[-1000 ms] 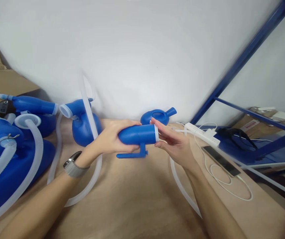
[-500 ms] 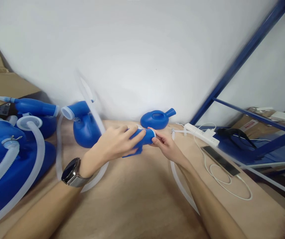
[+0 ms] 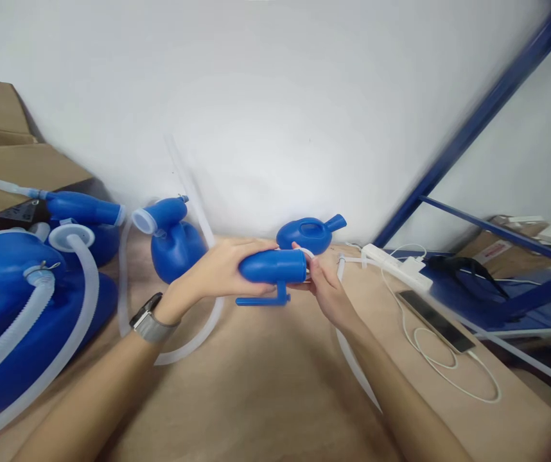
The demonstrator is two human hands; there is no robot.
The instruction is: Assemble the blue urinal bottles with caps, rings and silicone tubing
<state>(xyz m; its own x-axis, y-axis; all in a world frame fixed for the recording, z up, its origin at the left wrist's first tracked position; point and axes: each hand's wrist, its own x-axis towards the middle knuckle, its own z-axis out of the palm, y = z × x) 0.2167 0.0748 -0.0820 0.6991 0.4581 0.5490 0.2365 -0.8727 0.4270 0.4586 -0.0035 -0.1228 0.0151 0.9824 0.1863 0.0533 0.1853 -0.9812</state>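
My left hand [image 3: 222, 268] is wrapped round the back of a blue plastic tube-shaped urinal head [image 3: 273, 265], which lies sideways above the table with its wide end to the right. A flat blue arm [image 3: 259, 301] juts from its underside. At that wide end my right hand [image 3: 329, 285] pinches a white ring [image 3: 309, 254] between thumb and fingers. The ring sits right by the rim; whether it touches is hard to see. Behind my hands rests a blue urinal bottle [image 3: 299, 239] with a spout. To the left stands another blue bottle [image 3: 178, 252] with a white-rimmed head.
More blue bottles [image 3: 8, 359] with white corrugated hoses [image 3: 90, 295] crowd the left, before a cardboard box [image 3: 20, 167]. A clear hose [image 3: 210, 327] loops on the table. Rightward are a power strip [image 3: 391, 266], a phone [image 3: 437, 321] with its cable, and a blue metal frame [image 3: 472, 122].
The white ring was on the urinal head's rim and is now at its edge in my right fingers. My left hand has shifted back along the head, which has turned to show its arm.
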